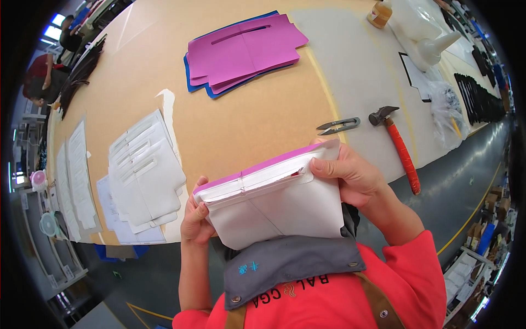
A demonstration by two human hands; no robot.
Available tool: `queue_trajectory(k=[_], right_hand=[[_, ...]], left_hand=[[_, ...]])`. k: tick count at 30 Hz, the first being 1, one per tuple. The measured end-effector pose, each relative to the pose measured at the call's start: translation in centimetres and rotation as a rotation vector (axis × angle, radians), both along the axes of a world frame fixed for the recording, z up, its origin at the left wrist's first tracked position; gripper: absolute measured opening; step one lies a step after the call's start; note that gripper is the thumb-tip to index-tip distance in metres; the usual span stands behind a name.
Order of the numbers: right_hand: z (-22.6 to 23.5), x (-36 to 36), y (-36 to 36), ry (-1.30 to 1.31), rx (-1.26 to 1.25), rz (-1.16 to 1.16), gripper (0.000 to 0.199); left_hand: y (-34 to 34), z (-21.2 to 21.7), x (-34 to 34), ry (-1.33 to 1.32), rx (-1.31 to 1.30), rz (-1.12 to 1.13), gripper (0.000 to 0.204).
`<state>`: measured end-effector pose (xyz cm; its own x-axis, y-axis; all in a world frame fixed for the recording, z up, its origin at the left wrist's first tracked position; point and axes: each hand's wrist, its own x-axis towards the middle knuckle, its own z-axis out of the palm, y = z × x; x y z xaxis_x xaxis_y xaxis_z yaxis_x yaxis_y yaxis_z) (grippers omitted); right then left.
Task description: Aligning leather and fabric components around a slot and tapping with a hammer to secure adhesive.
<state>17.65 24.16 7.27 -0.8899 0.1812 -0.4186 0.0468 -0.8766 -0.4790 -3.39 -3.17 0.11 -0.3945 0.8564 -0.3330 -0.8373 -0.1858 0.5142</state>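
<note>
Between my hands, close to my apron, is a white folded panel [276, 211] with a magenta layer along its far edge. A stitched seam and a narrow slit run along its upper side. My left hand [197, 216] grips its left end, thumb on top. At the right corner, my right hand [350, 172] pinches it with the thumb on the white face. Thread snips [338, 126] lie on the table just beyond my right hand. To their right is a hammer [395, 145] with a red handle.
Magenta cut panels [246, 52] lie over blue ones at the far middle. White cut panels [147, 175] overlap at the left. A glue bottle [379, 13], a white nozzle bottle [433, 49], a clear plastic bag [448, 109] and black strips [476, 98] are at the right.
</note>
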Motion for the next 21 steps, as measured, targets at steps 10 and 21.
queue_trajectory(k=[10, 21], right_hand=[[0.1, 1.0, -0.8, 0.079, -0.142, -0.045, 0.031], [-3.0, 1.1, -1.0, 0.293, -0.383, -0.039, 0.027]], left_hand=[[0.1, 0.1, 2.8, -0.248, 0.17, 0.0, 0.077], [0.0, 2.3, 2.6, -0.337, 0.356, -0.024, 0.087]])
